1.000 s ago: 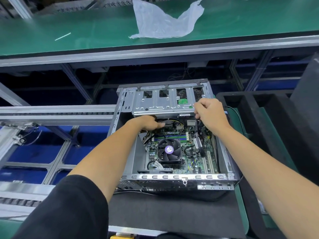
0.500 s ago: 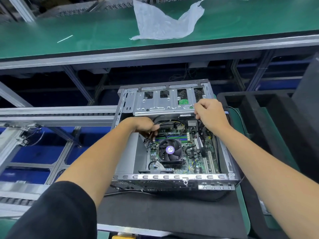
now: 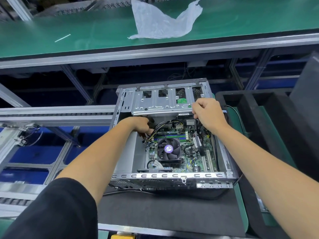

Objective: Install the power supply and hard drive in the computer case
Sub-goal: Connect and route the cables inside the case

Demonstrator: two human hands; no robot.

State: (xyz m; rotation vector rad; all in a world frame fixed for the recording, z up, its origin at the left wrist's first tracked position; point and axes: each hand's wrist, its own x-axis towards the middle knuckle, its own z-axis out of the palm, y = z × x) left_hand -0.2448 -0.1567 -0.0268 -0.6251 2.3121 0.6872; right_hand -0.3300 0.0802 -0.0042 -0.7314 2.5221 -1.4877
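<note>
On the dark mat below the green conveyor, the computer case point(image 3: 172, 176) is lying open; my left hand point(image 3: 138, 124) is gripping the cable bundle point(image 3: 160, 125) under the drive cage point(image 3: 162, 102), my nearer right hand point(image 3: 208, 112) pinching something unclear beside it.

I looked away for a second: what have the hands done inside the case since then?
The left hand drew back from under the drive cage, toward the person, and now grips the cable bundle. The right hand stayed clenched at the cage's right corner. The case and CPU fan did not move.
</note>
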